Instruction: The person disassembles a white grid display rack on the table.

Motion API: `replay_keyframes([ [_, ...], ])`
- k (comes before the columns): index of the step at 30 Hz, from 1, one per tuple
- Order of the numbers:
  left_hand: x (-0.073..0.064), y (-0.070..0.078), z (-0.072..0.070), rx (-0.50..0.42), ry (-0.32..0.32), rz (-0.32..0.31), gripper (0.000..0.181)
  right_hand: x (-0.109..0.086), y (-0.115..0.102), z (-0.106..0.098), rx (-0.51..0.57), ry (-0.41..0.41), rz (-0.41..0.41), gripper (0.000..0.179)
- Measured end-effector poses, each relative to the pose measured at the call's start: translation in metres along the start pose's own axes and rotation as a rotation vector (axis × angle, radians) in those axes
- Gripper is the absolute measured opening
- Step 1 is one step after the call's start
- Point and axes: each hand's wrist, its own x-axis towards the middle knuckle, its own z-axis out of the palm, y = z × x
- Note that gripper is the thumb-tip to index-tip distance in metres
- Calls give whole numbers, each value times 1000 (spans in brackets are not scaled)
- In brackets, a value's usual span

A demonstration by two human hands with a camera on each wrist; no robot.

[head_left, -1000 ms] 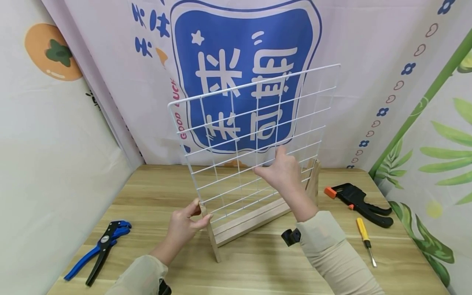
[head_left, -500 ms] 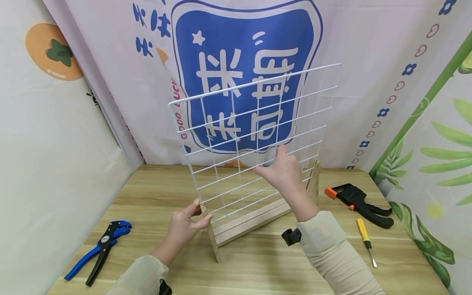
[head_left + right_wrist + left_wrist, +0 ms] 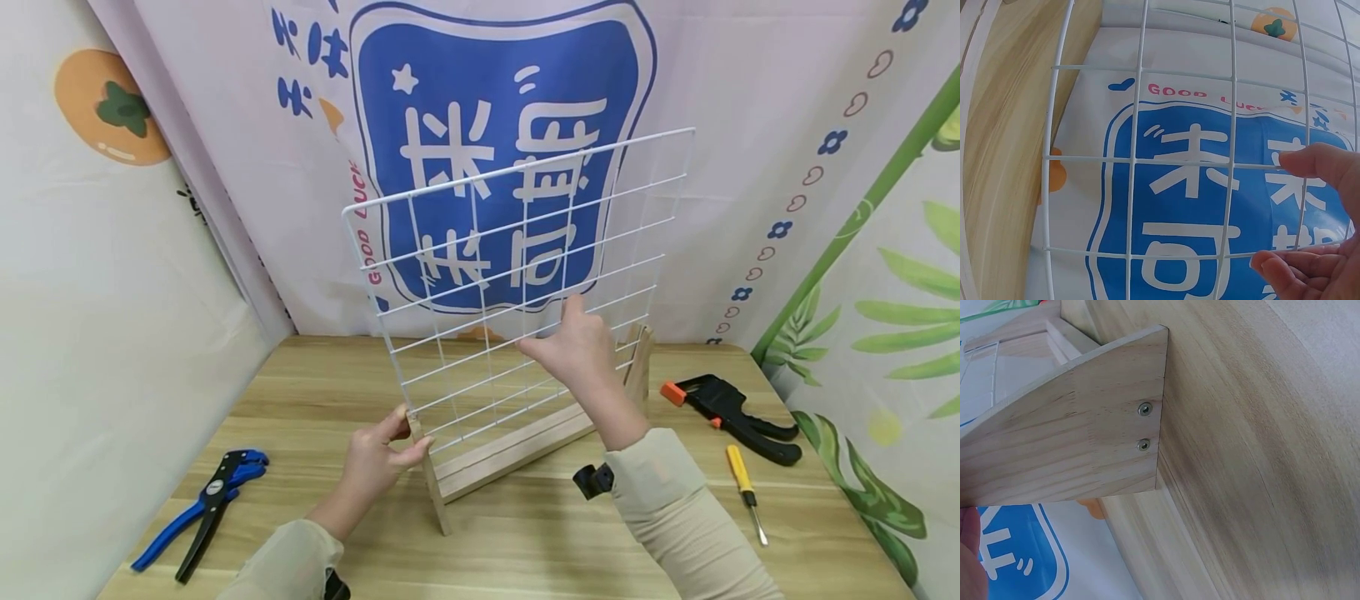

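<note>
A white wire grid panel (image 3: 504, 268) stands tilted in a wooden stand (image 3: 517, 450) on the table. My left hand (image 3: 375, 454) grips the top of the stand's near-left side piece (image 3: 431, 483), thumb and fingers on either side. In the left wrist view that side piece (image 3: 1085, 428) shows two screws (image 3: 1144, 409) near its end; only a bit of the hand (image 3: 971, 550) is visible. My right hand (image 3: 577, 346) holds the grid's wires at mid-height. The right wrist view shows its thumb (image 3: 1313, 161) on one wire and curled fingers (image 3: 1294, 272) at another.
Blue-and-black wire-stripping pliers (image 3: 213, 492) lie on the left of the table (image 3: 300, 375). To the right are a black clamp (image 3: 723, 408) with orange pads and a yellow-handled screwdriver (image 3: 742, 483). A printed cloth (image 3: 712, 67) hangs behind the table.
</note>
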Motion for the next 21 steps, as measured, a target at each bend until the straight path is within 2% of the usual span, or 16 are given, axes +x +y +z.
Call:
replay_keyframes([
  [21, 0, 1, 0, 2, 8, 4, 49, 1, -2, -4, 17, -17, 11, 68],
])
